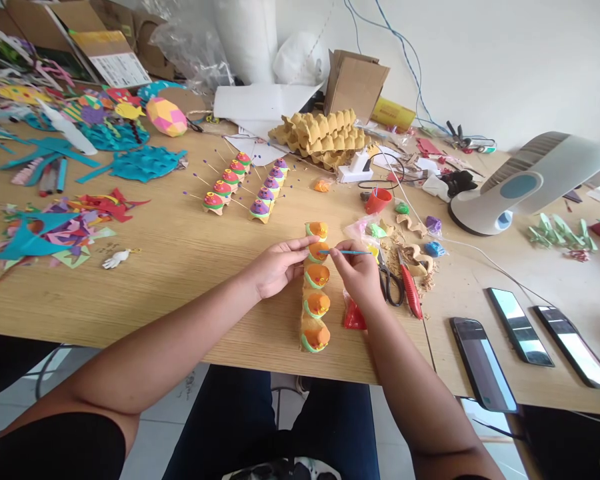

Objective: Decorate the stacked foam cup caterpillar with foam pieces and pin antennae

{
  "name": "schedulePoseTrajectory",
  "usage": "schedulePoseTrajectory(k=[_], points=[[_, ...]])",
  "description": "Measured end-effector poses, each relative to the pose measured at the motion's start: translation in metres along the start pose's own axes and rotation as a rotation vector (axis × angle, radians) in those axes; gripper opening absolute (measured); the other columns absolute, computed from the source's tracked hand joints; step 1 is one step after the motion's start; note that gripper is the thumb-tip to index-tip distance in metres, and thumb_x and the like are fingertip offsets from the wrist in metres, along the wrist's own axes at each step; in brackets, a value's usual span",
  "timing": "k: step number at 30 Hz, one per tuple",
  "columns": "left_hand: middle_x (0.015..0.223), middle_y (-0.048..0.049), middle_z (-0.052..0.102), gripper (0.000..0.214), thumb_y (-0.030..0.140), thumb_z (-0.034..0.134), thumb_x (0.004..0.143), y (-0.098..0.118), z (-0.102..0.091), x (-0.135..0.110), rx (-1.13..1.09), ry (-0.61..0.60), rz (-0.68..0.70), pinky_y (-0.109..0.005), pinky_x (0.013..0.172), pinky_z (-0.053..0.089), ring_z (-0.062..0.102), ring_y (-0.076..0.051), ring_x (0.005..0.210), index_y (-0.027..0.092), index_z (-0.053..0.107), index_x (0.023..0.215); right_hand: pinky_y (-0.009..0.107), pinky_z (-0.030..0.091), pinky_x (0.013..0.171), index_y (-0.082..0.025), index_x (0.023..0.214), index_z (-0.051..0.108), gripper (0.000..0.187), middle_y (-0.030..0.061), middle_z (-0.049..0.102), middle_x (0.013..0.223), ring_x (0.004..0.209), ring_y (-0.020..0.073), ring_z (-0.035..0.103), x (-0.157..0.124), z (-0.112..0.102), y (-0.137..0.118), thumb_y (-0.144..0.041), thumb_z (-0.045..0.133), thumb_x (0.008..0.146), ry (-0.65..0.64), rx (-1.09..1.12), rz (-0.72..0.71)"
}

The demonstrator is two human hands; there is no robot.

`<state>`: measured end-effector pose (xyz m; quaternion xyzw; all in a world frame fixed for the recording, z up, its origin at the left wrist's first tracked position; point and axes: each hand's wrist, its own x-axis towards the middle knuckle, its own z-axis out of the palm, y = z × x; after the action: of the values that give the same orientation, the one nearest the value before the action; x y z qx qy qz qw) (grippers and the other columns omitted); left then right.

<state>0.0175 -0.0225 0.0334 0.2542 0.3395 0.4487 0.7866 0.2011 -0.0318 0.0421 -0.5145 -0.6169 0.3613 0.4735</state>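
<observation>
A strip of egg-carton cups (pixel 316 305), painted orange with green bands and small yellow bits, lies lengthwise on the table before me. My left hand (pixel 281 265) grips its left side near the second cup from the far end. Between the fingertips of my right hand (pixel 359 272) is a thin blue stick (pixel 353 253), its tip at that same cup. Whether the tip touches the surface is too small to tell. Black-handled scissors (pixel 392 285) and a red craft knife (pixel 411 291) lie just right of my right hand.
Red-and-green (pixel 223 187) and purple (pixel 266 193) cup strips stuck with sticks stand farther back. Colored scraps (pixel 55 233) cover the left. A red cup (pixel 378 200), stacked egg cartons (pixel 325 133), a fan (pixel 515 180) and several phones (pixel 483 363) are also on the table.
</observation>
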Motion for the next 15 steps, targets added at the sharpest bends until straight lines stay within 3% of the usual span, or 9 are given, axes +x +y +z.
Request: schedulePoseTrajectory(k=[3, 6, 11, 15], points=[[0.108, -0.0098, 0.076, 0.035, 0.004, 0.055, 0.09, 0.003, 0.001, -0.001, -0.005, -0.002, -0.018, -0.023, 0.073, 0.059, 0.073, -0.014, 0.088, 0.015, 0.07, 0.119, 0.025, 0.033, 0.052, -0.021, 0.085, 0.059, 0.025, -0.0042, 0.046, 0.062, 0.054, 0.0103, 0.039, 0.005, -0.004, 0.005, -0.046, 0.062, 0.088, 0.09, 0.152, 0.032], [0.108, -0.0098, 0.075, 0.037, 0.004, 0.055, 0.089, 0.004, -0.001, -0.001, -0.011, -0.022, -0.014, -0.023, 0.072, 0.058, 0.073, -0.014, 0.085, 0.015, 0.068, 0.121, 0.026, 0.039, 0.055, -0.022, 0.098, 0.064, 0.027, -0.0026, 0.052, 0.065, 0.055, 0.0114, 0.044, 0.009, -0.007, 0.01, -0.046, 0.052, 0.094, 0.111, 0.162, 0.005], [0.109, -0.01, 0.075, 0.039, 0.003, 0.055, 0.087, 0.004, -0.007, 0.004, -0.02, -0.069, -0.006, -0.023, 0.071, 0.057, 0.072, -0.014, 0.086, 0.015, 0.067, 0.122, 0.032, 0.051, 0.072, -0.022, 0.102, 0.068, 0.023, 0.0052, 0.071, 0.095, 0.08, 0.0169, 0.063, 0.01, -0.005, 0.019, -0.039, 0.054, 0.092, -0.018, -0.103, -0.087], [0.109, -0.0103, 0.074, 0.041, 0.001, 0.054, 0.084, 0.004, -0.009, 0.006, -0.026, -0.086, -0.014, -0.023, 0.074, 0.057, 0.072, -0.014, 0.087, 0.015, 0.065, 0.122, 0.034, 0.054, 0.079, -0.023, 0.116, 0.067, 0.03, 0.0065, 0.072, 0.115, 0.095, 0.0201, 0.068, 0.009, -0.003, 0.026, -0.03, 0.062, 0.087, -0.169, -0.182, -0.102]])
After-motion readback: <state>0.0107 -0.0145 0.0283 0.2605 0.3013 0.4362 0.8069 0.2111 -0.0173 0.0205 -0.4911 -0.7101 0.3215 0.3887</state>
